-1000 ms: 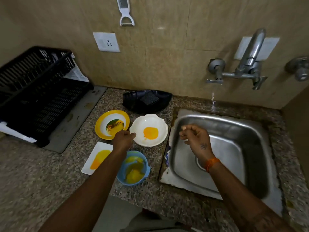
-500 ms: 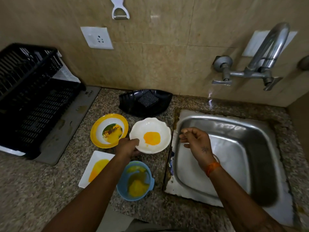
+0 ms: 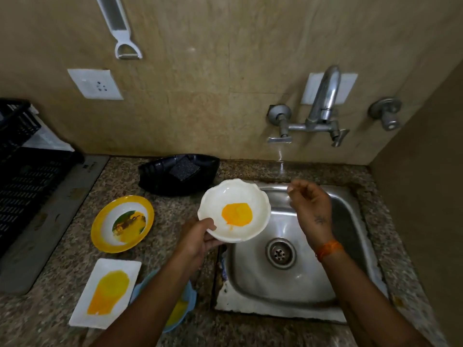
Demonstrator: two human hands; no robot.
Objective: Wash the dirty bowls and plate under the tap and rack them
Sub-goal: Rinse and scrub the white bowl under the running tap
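gripping white bowl [image 3: 240, 199] rim, left hand [image 3: 198, 237], over sink [image 3: 355, 249]

The blue bowl [image 3: 186, 300] lies mostly hidden beneath the left forearm; only its rim and a yellow smear show. The black dish rack [image 3: 23, 176] is cut off by the left edge. The right hand's [image 3: 312, 209] fingertips [image 3: 292, 187] are motion-blurred. The grater [image 3: 117, 23] is cropped at the top edge.

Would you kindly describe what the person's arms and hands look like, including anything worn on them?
Both forearms are bare, with no sleeves in view. The right hand has a small dark tattoo on its back, and an orange thread band circles the right wrist. The left hand shows no rings, bands or markings.
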